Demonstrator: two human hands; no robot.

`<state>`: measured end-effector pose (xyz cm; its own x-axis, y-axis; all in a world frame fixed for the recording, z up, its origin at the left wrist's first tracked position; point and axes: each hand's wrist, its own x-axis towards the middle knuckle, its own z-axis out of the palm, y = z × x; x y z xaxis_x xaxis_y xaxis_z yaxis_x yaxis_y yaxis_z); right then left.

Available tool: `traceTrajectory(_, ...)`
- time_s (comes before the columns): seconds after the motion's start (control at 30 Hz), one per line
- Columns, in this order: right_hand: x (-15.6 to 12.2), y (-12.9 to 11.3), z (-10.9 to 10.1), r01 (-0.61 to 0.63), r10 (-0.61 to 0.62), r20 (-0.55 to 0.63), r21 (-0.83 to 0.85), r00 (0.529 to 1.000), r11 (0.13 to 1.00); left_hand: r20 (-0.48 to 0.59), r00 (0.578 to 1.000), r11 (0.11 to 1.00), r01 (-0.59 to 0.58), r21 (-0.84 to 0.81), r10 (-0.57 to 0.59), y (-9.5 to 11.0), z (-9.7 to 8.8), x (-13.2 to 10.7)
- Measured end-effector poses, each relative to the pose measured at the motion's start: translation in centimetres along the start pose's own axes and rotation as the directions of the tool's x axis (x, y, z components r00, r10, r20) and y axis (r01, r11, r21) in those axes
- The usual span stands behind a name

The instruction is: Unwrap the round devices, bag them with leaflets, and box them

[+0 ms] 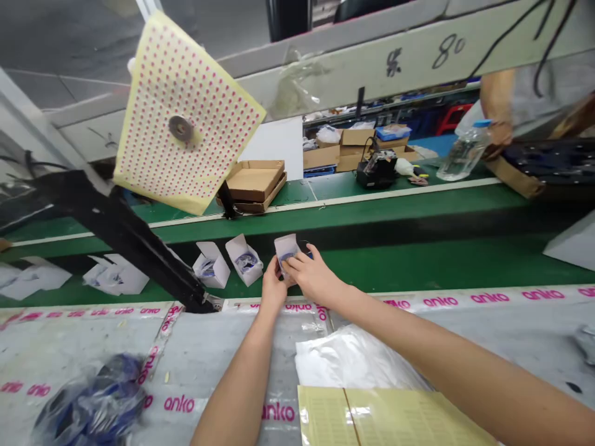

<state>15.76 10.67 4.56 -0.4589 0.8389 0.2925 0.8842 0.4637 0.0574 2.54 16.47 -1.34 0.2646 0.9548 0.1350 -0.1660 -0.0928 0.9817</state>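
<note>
Left hand (273,290) and right hand (313,274) together, clamped on small white box (285,249), flaps up; two open boxes (244,260) alongside, within easy reach.

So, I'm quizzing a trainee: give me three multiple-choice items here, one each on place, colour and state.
1. Where are the two open white cartons relative to the left hand? A to its right, B to its left, C beneath it.
2. What colour is the cap of the plastic water bottle? A red, B yellow, C blue.
3. The small white carton by the right hand is: A held in both hands, B taped shut, C lying untouched.

1 B, they stand left of it on the green surface.
2 C, the cap shows blue.
3 A, both hands are on it.
</note>
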Motion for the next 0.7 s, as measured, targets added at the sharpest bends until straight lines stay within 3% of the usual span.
traceTrajectory(0.2,1.1,-0.7,-1.1,0.008,-0.011,0.034,0.083,0.999,0.997,0.032,0.999,0.996,-0.027,0.090,0.024,0.9,-0.2,-0.2)
traceTrajectory(0.3,2.1,1.5,-2.3,-0.014,0.013,0.006,0.165,1.000,0.986,0.009,0.999,0.989,-0.033,0.142,0.032,0.9,-0.5,-0.2)
traceTrajectory(0.37,2.7,3.6,-2.6,-0.104,0.115,-0.044,0.207,0.992,0.973,-0.036,0.999,0.982,-0.032,0.187,0.040,0.5,-0.7,-0.1)
traceTrajectory(0.5,3.5,5.8,-0.8,-0.294,0.319,-0.050,0.275,0.946,0.915,-0.132,0.990,0.957,-0.016,0.291,0.057,-0.5,-1.0,0.5)
traceTrajectory(0.6,4.0,5.5,1.3,-0.323,0.332,0.029,0.322,0.943,0.890,-0.178,0.982,0.928,0.013,0.373,0.058,-0.9,-1.2,0.7)
traceTrajectory(0.7,4.1,5.5,1.7,-0.329,0.330,0.060,0.362,0.942,0.872,-0.192,0.981,0.893,0.049,0.447,0.043,-0.9,-1.4,0.8)
